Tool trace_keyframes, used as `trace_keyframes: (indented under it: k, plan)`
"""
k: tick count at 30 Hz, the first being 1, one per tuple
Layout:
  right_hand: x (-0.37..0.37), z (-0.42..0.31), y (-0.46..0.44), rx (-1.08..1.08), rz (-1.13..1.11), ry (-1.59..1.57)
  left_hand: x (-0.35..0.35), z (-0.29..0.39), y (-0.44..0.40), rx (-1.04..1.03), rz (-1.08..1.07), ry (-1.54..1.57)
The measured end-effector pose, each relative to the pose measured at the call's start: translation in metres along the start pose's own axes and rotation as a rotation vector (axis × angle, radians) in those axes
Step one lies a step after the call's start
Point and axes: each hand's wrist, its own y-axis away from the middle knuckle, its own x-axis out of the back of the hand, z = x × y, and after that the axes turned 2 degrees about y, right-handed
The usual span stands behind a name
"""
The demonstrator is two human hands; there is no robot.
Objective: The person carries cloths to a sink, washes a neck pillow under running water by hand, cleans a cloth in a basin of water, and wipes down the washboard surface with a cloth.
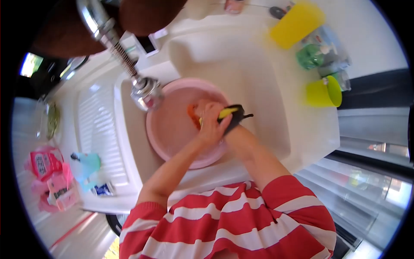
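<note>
My left hand [210, 127] is closed over a black-and-yellow item [234, 117] with a thin dark tip sticking out to the right. Its exact kind is unclear. This item lies against my right wrist. My right hand [206, 106] is just beyond the left one, over the pink basin [152, 134], its fingers partly hidden and blurred. Beside its fingertips shows an orange thing [192, 115], too blurred to name, which the right hand seems to grip. Cloudy water appears to fill the basin.
A chrome faucet [144, 88] hangs over the basin's left rim. The basin stands in a white sink [269, 86]. A yellow container [297, 25], a green bottle [309, 56] and a lime cup [323, 92] line the right counter. Pink packages [46, 163] lie at left.
</note>
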Motion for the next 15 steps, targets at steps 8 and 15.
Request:
trace_keyframes:
  k: [8, 15]
  plan:
    - [0.048, -0.013, 0.034, 0.051, -0.169, 0.202, 0.022, -0.144, 0.035, 0.752, 0.114, -0.273]
    - [0.050, -0.039, 0.088, 0.444, -0.025, 0.271, 0.083, -0.084, 0.014, 0.826, -0.468, -0.460]
